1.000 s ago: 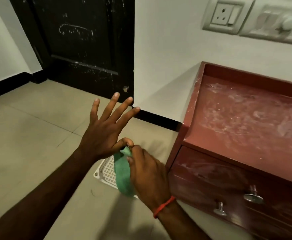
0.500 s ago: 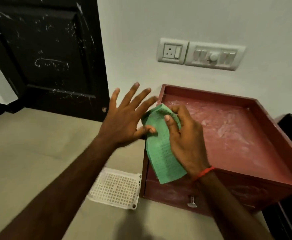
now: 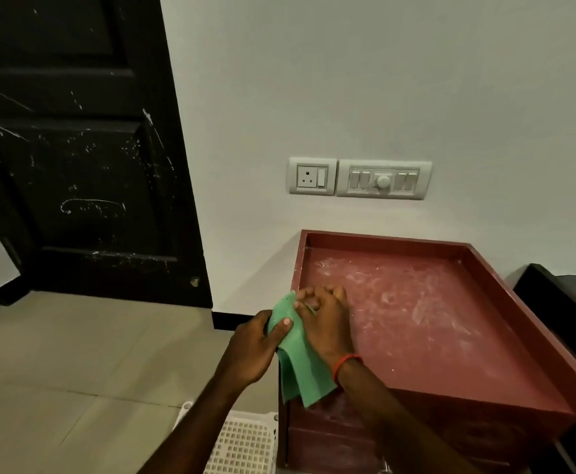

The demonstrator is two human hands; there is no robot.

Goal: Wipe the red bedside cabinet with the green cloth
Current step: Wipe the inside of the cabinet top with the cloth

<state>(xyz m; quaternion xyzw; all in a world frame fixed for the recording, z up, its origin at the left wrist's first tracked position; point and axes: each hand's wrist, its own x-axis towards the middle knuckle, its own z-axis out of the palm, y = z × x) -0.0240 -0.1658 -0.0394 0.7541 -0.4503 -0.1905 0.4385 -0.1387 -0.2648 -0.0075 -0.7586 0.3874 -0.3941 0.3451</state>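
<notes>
The red bedside cabinet (image 3: 430, 323) stands against the white wall, its rimmed top streaked with pale dust. A green cloth (image 3: 300, 367) hangs folded over the cabinet's front left corner. My left hand (image 3: 254, 347) pinches the cloth's left side, thumb on top. My right hand (image 3: 326, 319), with a red thread at the wrist, grips the cloth's upper edge just above the cabinet's left rim. Both hands hold the cloth between them; its lower end dangles free in front of the drawer.
A white perforated plastic tray (image 3: 242, 443) lies on the tiled floor left of the cabinet. A black door (image 3: 74, 148) fills the left. A socket and switch plate (image 3: 358, 179) sit on the wall above. A dark piece of furniture (image 3: 567, 302) adjoins the cabinet's right side.
The view has risen and swung toward the cabinet. My left hand, spread open before, has closed on the cloth, and both hands now hold it at the cabinet's left corner.
</notes>
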